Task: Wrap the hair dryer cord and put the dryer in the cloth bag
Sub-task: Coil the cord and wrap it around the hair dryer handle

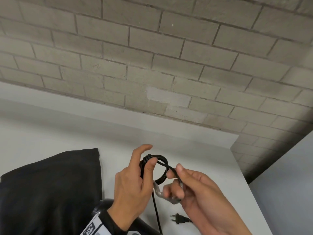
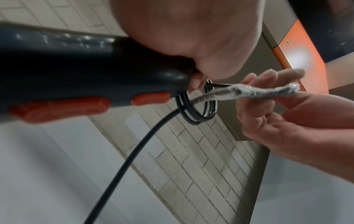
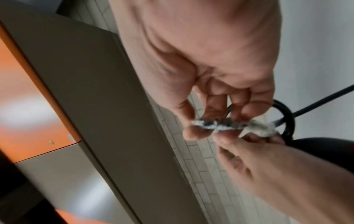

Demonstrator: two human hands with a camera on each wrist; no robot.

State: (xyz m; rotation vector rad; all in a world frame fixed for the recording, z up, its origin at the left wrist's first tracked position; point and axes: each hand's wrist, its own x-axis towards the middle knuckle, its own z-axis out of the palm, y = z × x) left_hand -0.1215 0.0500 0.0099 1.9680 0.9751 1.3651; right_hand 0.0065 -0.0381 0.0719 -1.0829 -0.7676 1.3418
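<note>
Hands meet above the white table. My left hand curls round the dryer and pinches one looped black cord. My right hand pinches the cord's taped bit (shiny and crinkly). One plug lies on the table. One black bag lies left, near the hands.

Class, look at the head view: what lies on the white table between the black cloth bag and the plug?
In the head view, between the cloth bag and the plug come the left hand and a hanging stretch of the black cord.
</note>
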